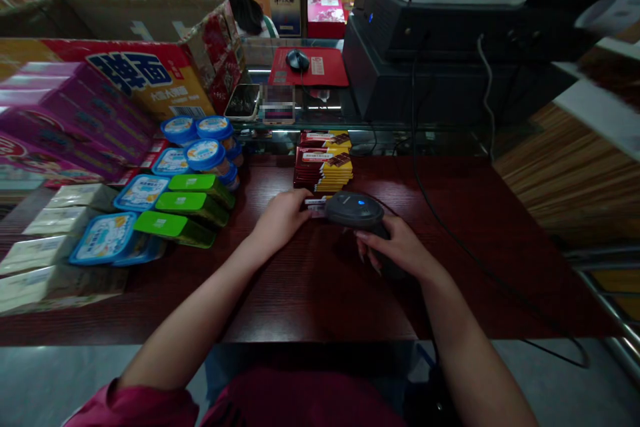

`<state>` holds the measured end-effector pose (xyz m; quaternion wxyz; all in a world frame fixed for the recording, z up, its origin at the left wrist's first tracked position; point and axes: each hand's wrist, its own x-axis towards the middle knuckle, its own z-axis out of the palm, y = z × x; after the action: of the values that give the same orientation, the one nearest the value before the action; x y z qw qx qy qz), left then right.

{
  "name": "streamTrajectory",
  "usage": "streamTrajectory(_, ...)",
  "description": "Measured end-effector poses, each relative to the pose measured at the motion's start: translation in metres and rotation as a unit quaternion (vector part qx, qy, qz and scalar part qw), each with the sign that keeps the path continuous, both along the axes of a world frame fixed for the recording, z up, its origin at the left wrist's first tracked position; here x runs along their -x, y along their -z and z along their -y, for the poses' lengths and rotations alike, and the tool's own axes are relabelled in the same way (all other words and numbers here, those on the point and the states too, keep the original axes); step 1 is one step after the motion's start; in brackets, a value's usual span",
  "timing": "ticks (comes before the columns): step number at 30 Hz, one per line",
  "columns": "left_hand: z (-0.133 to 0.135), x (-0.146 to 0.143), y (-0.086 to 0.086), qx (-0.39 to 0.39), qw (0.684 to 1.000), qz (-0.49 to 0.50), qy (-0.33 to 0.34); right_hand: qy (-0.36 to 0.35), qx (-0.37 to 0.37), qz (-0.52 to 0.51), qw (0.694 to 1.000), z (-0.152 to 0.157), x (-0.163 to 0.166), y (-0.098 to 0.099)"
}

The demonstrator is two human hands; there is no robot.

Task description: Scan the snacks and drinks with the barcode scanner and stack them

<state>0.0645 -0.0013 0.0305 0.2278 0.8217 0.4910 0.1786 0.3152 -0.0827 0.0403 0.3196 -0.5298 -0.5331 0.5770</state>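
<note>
From here I see the right hand [397,247] with its fingers wrapped round the scanner [353,209]'s grip. The scanner's head lies lengthwise from side to side, just beyond those fingers, nose aimed at the left hand [280,217]. There, thumb and fingers pinch a small flat pack [315,210] jutting rightward, under the nose. Just beyond the left fingertips, stacked chocolate packs [323,163] lie long side crosswise.

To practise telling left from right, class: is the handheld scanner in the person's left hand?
No, the right hand grips the scanner, while the left hand is beyond its nose.
</note>
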Motion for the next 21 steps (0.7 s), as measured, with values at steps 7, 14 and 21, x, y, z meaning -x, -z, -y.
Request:
streamTrajectory(7, -0.005, 0.027, -0.025, -0.145, 0.976, 0.160, 0.034, -0.048, -0.002, 0.023, 0.999, 0.001, 0.000, -0.002)
streamTrajectory(14, -0.048, 0.023, -0.027, -0.285, 0.941, 0.170, 0.058, -0.049, -0.004, 0.027, 0.998, 0.001, 0.001, 0.002)
streamTrajectory(21, -0.062, 0.024, -0.013, -0.246, 0.961, 0.036, 0.123, -0.041, -0.010, 0.020, 0.999, 0.000, -0.001, 0.007)
